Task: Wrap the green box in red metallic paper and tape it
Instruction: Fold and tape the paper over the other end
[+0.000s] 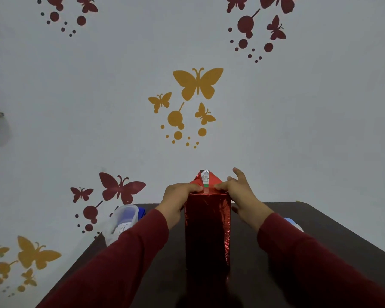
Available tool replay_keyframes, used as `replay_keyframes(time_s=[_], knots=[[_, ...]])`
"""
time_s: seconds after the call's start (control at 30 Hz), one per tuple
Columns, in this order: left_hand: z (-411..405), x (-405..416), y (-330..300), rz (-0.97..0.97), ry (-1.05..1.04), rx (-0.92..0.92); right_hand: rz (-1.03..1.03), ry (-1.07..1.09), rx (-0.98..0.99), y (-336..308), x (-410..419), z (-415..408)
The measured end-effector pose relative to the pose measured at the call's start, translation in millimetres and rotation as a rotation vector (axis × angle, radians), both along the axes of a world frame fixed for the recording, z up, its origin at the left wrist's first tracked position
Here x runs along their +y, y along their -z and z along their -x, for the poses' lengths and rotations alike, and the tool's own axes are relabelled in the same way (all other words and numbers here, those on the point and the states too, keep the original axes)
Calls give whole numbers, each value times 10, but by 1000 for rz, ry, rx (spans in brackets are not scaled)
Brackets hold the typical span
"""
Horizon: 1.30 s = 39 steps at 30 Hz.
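Observation:
A tall box wrapped in red metallic paper point(207, 230) stands upright on the dark table point(298, 252). At its top end the paper is folded into a pointed flap point(206, 177) with a silver underside, and a small strip of the green box point(206, 185) shows beneath it. My left hand point(179, 196) presses on the left top edge of the wrapped box, its fingers pushing the paper fold inward. My right hand point(240, 192) presses on the right top edge, with some fingers lifted off.
A clear plastic container with a blue lid point(123, 221) stands at the table's far left edge. A pale blue object point(295, 224) shows behind my right sleeve. The wall behind has red and yellow butterfly stickers point(197, 83).

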<state>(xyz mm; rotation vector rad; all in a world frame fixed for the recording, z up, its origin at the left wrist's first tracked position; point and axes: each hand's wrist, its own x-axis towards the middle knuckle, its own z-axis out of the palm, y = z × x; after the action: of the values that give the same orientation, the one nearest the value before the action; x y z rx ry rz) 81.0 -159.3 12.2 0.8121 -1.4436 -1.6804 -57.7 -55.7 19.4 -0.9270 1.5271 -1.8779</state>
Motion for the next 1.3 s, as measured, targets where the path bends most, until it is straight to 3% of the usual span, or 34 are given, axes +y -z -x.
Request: replay_keyframes(time_s=[0.23, 0.37, 0.6, 0.83, 1.1, 1.3], knots=[[16, 150, -1, -95, -38, 84, -15, 26, 70, 14, 55, 12], [-34, 208, -6, -147, 49, 152, -18, 44, 42, 24, 42, 25], [11, 308, 24, -159, -114, 180, 22, 57, 73, 33, 68, -4], [-13, 318, 37, -188, -112, 220, 192, 207, 424, -270, 342, -61], [-46, 340, 53, -147, -89, 204, -73, -78, 708, -605, 324, -113], [-70, 335, 57, -127, -94, 194, -309, -136, 750, -712, 79, -73]])
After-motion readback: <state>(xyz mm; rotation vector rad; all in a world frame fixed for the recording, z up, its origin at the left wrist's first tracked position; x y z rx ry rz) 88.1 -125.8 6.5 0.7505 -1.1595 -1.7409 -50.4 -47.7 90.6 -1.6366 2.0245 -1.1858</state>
